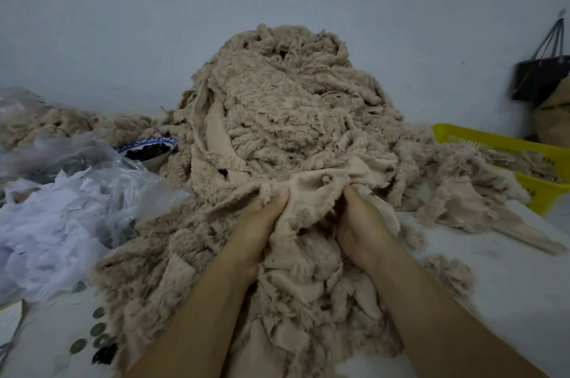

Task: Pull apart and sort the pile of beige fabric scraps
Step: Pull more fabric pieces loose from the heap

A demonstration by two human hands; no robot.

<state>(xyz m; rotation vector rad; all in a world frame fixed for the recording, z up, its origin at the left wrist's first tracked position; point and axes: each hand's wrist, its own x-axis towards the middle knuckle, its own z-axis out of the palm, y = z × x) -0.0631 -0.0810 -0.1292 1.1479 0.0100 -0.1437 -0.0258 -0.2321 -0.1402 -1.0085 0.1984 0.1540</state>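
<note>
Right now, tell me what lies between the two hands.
In the head view, a beige fabric scrap bunches between the left hand and the right hand; both grip it.

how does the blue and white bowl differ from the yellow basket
The blue-and-white bowl is round and patterned; the yellow basket is plain plastic with straight slotted walls. The bowl holds small dark pieces, the basket beige fluffy scraps. The bowl sits left of the pile of beige fabric scraps, the basket right of it. Both are open containers beside that pile.
</note>
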